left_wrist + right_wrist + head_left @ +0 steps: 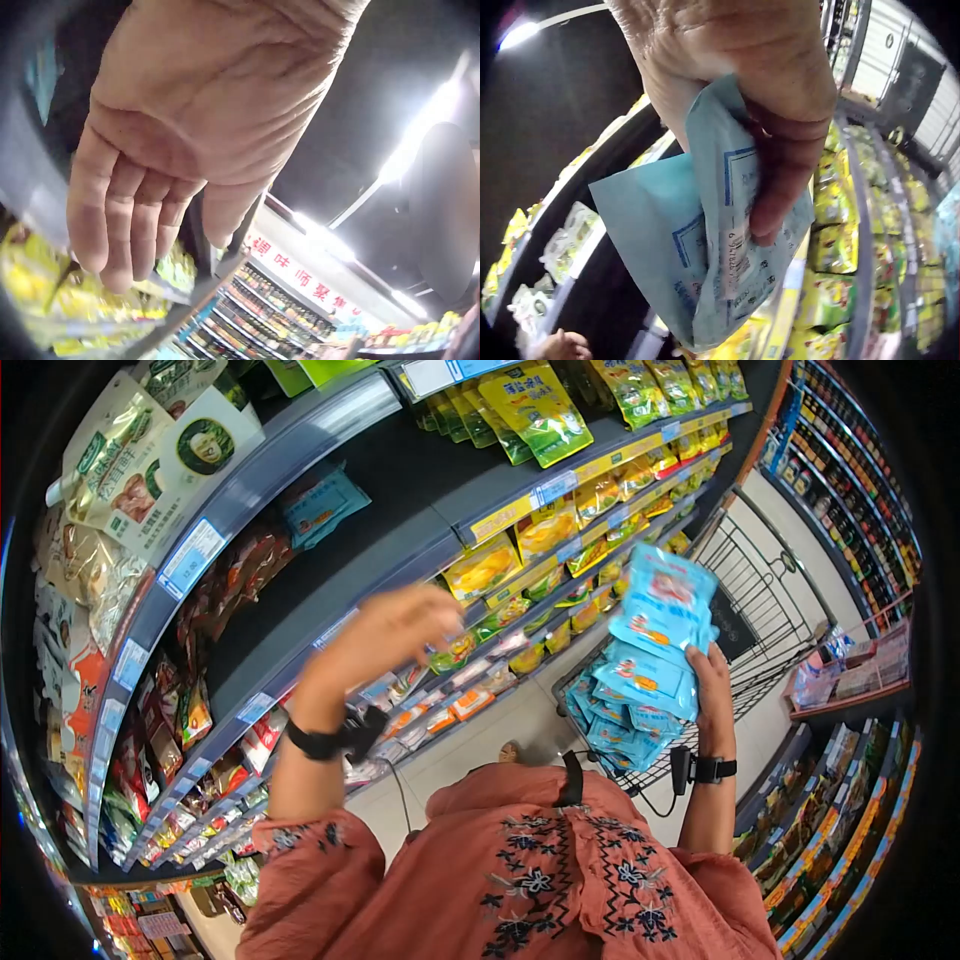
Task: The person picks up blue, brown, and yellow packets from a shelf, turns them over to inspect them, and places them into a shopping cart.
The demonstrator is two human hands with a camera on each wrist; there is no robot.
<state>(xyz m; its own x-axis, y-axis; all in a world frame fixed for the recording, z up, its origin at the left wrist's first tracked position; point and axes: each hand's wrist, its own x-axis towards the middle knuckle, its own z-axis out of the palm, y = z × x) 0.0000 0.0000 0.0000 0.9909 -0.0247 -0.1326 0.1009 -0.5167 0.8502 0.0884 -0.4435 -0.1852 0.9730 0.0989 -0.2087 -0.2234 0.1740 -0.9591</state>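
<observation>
My right hand grips light blue printed packets, held up over the shopping cart. From the right wrist, the thumb presses on the folded blue packets, whose barcode side shows. Below that hand, a pile of similar blue packets lies in the cart. My left hand is in the air before the shelf, holding nothing. Its fingers extend, slightly bent, in the left wrist view. One more blue packet lies on the dark shelf, beyond the left hand.
Yellow-green bags hang above and to the right of that shelf. Brown-red bags lie at its left part. White pouches stand on the upper left shelf. Racks of bottles line the far right, and low shelves stand at the lower right.
</observation>
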